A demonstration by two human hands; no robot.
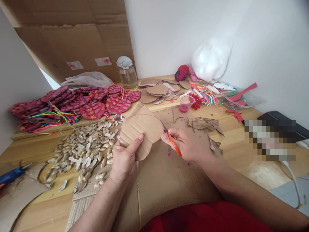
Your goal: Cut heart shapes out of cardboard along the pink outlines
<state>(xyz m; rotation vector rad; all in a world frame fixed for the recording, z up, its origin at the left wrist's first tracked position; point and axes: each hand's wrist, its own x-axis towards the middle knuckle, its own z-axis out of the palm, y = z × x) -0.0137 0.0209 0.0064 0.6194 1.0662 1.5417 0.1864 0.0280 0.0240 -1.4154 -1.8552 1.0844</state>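
My left hand (125, 156) grips a piece of corrugated cardboard (142, 129), thumb on its face and fingers behind it. A purple curved line is drawn along the piece's upper part, and its lower right edge is rounded. In my right hand (184, 143) is a pair of scissors with orange handles (174, 145). Their blades meet the cardboard's right edge near the drawn line; how far the blades are apart I cannot make out. Beneath both hands lies a large flat cardboard sheet (173, 183) with small purple stains.
Peanut shells (89, 145) lie heaped at left, behind them decorated red pieces (94, 103) with colourful cords. Cut cardboard rounds (156, 90), a pink cup (185, 103) and a bottle (127, 75) stand at the back. A blue glue gun (11, 175) is far left; cardboard scraps (205, 124) lie right.
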